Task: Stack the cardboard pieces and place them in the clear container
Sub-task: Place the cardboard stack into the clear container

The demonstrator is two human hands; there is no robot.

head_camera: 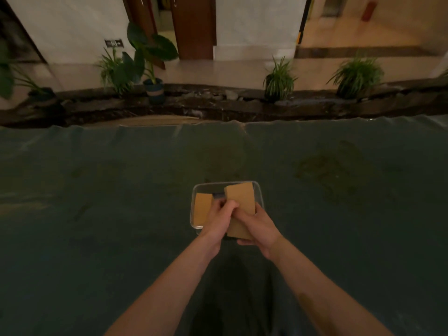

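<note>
A clear rectangular container (196, 187) sits on the dark green table cover in the lower middle of the head view. One tan cardboard piece (202, 208) lies inside it on the left. A stack of tan cardboard pieces (240, 196) is held tilted over the container's right half, its near end sticking out past the front rim. My left hand (218, 220) and my right hand (258, 226) both grip this stack, thumbs meeting on top. The container's front rim is hidden behind my hands.
The dark green cover (97, 202) spreads wide on all sides of the container, with faint stains at the right. Beyond its far edge lie a dark stone border, several potted plants (278, 78) and a tiled floor.
</note>
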